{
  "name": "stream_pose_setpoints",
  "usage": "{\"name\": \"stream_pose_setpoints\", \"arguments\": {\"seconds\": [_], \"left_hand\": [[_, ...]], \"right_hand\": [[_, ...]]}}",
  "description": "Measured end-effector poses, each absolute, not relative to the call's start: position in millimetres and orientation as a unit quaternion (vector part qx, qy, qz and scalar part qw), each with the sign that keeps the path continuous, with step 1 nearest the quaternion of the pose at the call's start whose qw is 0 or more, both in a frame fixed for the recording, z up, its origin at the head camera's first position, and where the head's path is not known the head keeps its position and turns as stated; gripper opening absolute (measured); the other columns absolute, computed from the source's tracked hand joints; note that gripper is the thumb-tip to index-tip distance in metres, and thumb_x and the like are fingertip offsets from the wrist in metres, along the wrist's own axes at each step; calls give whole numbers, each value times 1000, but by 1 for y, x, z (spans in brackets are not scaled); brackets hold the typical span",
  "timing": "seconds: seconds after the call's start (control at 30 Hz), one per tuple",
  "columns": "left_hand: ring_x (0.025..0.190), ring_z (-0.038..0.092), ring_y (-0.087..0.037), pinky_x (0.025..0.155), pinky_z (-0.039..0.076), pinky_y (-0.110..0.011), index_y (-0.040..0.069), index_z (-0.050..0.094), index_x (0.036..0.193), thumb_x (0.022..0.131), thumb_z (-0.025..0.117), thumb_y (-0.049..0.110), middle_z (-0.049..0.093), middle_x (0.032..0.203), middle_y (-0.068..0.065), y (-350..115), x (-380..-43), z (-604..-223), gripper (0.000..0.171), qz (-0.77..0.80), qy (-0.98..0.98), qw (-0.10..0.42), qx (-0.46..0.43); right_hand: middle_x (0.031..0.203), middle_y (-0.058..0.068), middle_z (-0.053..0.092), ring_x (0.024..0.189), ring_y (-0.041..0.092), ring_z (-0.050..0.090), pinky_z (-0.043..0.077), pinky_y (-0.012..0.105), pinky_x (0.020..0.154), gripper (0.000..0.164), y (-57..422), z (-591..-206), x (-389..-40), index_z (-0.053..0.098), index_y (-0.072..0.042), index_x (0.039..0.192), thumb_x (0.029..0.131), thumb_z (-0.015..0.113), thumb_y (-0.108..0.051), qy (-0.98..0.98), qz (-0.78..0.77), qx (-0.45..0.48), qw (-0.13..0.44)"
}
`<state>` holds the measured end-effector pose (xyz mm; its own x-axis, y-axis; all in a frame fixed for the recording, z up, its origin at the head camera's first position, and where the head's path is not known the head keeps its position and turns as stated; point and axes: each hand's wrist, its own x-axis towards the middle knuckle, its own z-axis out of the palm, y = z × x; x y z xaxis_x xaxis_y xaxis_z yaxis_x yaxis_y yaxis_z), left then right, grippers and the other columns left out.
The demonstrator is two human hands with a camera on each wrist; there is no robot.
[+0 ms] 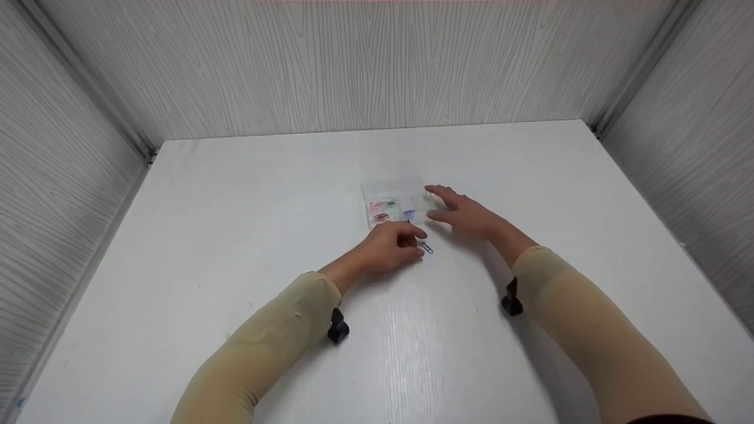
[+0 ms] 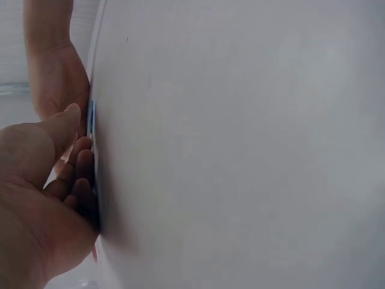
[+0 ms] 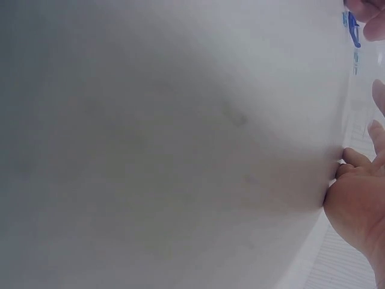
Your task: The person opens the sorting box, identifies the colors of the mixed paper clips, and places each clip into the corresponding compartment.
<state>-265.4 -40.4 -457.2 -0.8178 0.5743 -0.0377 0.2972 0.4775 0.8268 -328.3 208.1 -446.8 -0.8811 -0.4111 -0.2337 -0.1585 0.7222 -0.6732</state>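
Note:
A small clear plastic box (image 1: 383, 189) with its lid raised lies on the table. Inside it are pink and green paper clips (image 1: 383, 204), red ones (image 1: 382, 217) and blue ones (image 1: 409, 213), in separate compartments. In front of the box, a blue paper clip (image 1: 427, 248) rests on the tabletop. My left hand (image 1: 392, 246) is beside this clip, thumb and index finger apart, nothing seen between them. At the box's right side my right hand (image 1: 465, 213) spreads its thumb and fingers around the edge; whether they touch it is unclear.
The white table (image 1: 265, 194) is bounded by a wood-grain panel (image 1: 365, 65) at the back and panels on both sides. Black clips (image 1: 338, 327) sit on the sleeves near both wrists.

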Motion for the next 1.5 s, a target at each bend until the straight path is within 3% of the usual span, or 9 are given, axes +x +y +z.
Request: {"name": "stream_pose_setpoints", "arguments": {"seconds": [0.53,1.03,1.5], "left_hand": [[93,58,-16,86,48,-30,10,76,127,98,76,14,67,98,-3,-29,-266,-458,28,396,870,126,265],[89,56,-14,82,46,-28,12,82,110,99,75,14,68,94,1,-26,-265,-457,13,372,884,124,255],[92,57,-13,86,48,-29,11,81,106,100,73,12,70,96,2,-26,-266,-457,10,373,880,133,260]], "right_hand": [[177,1,14,163,27,2,5,60,127,72,207,-447,-329,27,-39,168,106,59,-55,907,-343,-157,186],[177,2,15,163,28,2,4,61,126,73,209,-446,-329,28,-38,168,104,59,-57,901,-355,-163,192],[177,3,15,163,28,2,2,57,127,72,209,-449,-330,28,-36,169,106,59,-53,901,-356,-163,186]]}}
